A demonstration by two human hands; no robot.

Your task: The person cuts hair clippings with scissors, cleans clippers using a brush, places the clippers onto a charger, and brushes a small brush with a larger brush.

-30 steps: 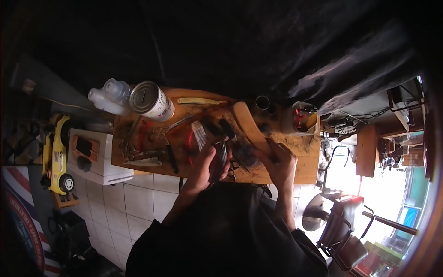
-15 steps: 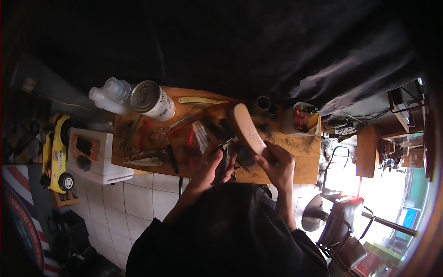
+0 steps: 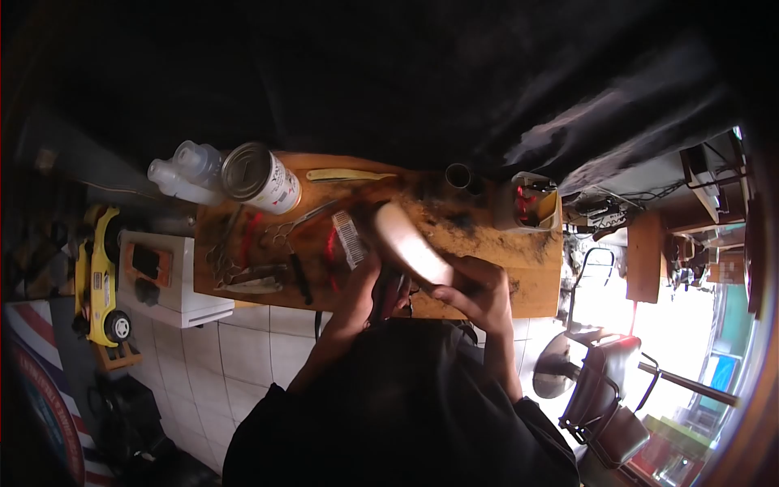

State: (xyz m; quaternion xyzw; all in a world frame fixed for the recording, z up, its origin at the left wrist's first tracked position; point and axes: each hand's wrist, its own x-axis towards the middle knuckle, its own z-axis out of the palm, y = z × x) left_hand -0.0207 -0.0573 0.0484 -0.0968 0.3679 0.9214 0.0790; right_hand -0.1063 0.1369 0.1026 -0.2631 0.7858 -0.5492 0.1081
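My right hand (image 3: 480,294) is closed on the end of a wooden-backed brush (image 3: 410,246). The brush slants up and left, its pale back facing me and its bristles hidden. Lower and to the left, my left hand (image 3: 357,296) is wrapped round a dark, reddish hair clipper (image 3: 388,299), which the brush partly covers. The brush lies over or against the clipper's upper end; exact contact is hidden. Just beyond my left hand, a white comb (image 3: 349,239) rests on the wooden table (image 3: 535,280).
Scissors (image 3: 284,235), a cream-handled razor (image 3: 345,175) and a large can (image 3: 261,178) are on the table, with plastic bottles (image 3: 182,170) beside the can. A tool bin (image 3: 527,207) stands at the right end. Dark hair clippings litter the wood. A barber chair (image 3: 604,381) is at right.
The brush has swung down and left with my right hand, now covering more of the clipper. My left hand keeps its hold, and the clipper has turned slightly.
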